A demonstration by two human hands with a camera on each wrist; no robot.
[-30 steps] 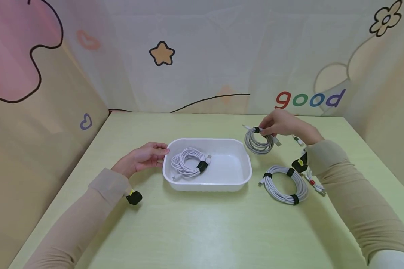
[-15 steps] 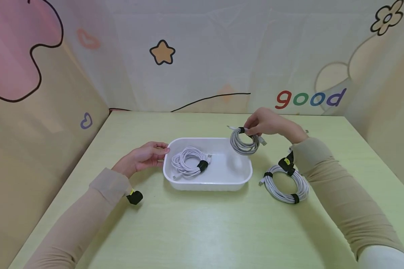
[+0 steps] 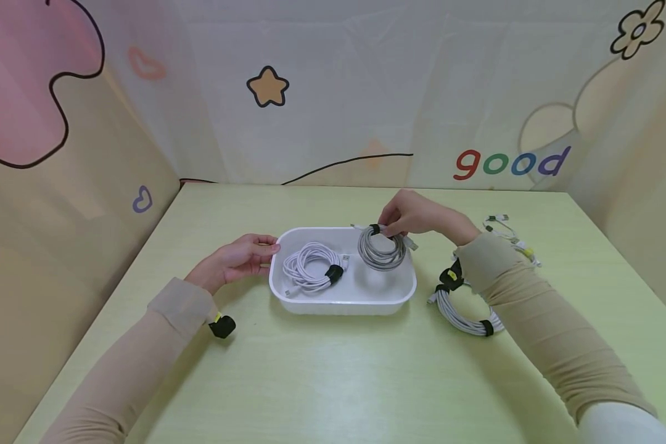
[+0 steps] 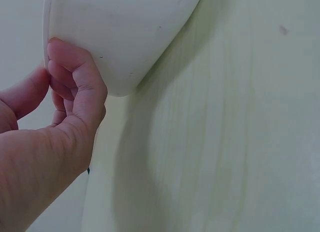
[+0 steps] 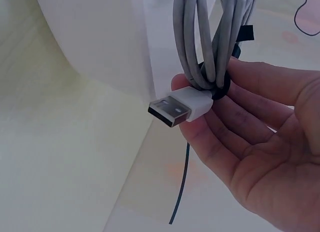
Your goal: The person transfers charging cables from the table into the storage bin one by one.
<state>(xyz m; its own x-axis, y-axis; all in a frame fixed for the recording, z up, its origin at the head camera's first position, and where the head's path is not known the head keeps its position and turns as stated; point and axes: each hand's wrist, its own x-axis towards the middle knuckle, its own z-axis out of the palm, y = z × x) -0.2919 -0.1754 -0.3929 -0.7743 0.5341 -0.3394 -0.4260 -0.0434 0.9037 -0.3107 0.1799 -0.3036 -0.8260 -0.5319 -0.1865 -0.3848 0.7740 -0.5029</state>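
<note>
Grey coiled cable (image 3: 381, 263) is the one I'm watching from my end: it's held over the right half of the white tray (image 3: 344, 308), around 2 o'clock from the tray's middle. It's basically a round ring, so no real long axis; the USB plug (image 5: 198, 102) pokes out at its 3 o'clock. Right hand (image 3: 416, 214) is clearly nearer, just off the ring's 1 to 2 o'clock, thumb and fingers pinching it by the black strap (image 3: 375, 229), loop hanging toward 6. Can't tell from here whether its bottom touches the tray floor. From the left hand (image 3: 235, 259) the coil is at 3 o'clock, well apart. That hand pinches the tray rim near 10 o'clock, bent fingers on the outer wall; I'd guess it's steadying. White coiled cable (image 3: 312, 285) lies inside at 9 o'clock, and a bigger coil (image 3: 460, 322) sits outside between 3 and 4, partly behind the sleeve (image 3: 549, 333).
</note>
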